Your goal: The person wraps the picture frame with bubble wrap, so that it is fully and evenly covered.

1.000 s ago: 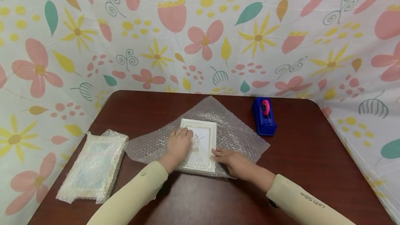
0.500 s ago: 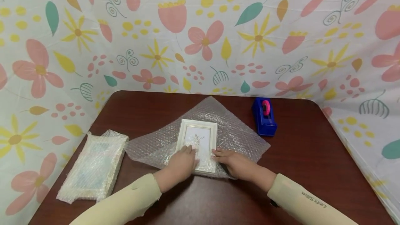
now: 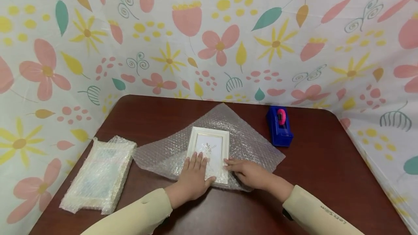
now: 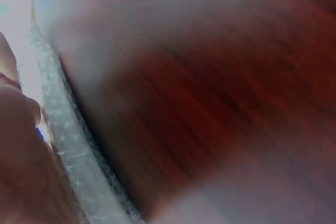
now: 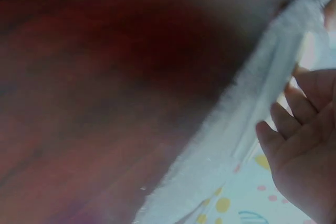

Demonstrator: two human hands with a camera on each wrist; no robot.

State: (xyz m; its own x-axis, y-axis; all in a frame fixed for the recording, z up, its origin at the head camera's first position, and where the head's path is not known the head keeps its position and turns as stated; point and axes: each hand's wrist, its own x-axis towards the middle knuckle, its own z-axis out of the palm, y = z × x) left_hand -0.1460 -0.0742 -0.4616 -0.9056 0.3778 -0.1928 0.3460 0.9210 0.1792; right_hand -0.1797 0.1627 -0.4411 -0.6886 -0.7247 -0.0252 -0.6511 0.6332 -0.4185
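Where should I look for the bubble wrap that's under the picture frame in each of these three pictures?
Head view: the bubble wrap is around the middle, spread out under the picture frame.
Left wrist view: the bubble wrap is a slanting strip down the left side.
Right wrist view: the bubble wrap is a blurred, pale diagonal band beside the right hand.
Shared landmark: the reddish-brown table.

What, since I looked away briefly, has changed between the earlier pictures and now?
The left hand moved down the picture frame and rests over its near left corner. The picture frame, right hand, bubble wrap, wrapped bundle and tape dispenser stayed put.
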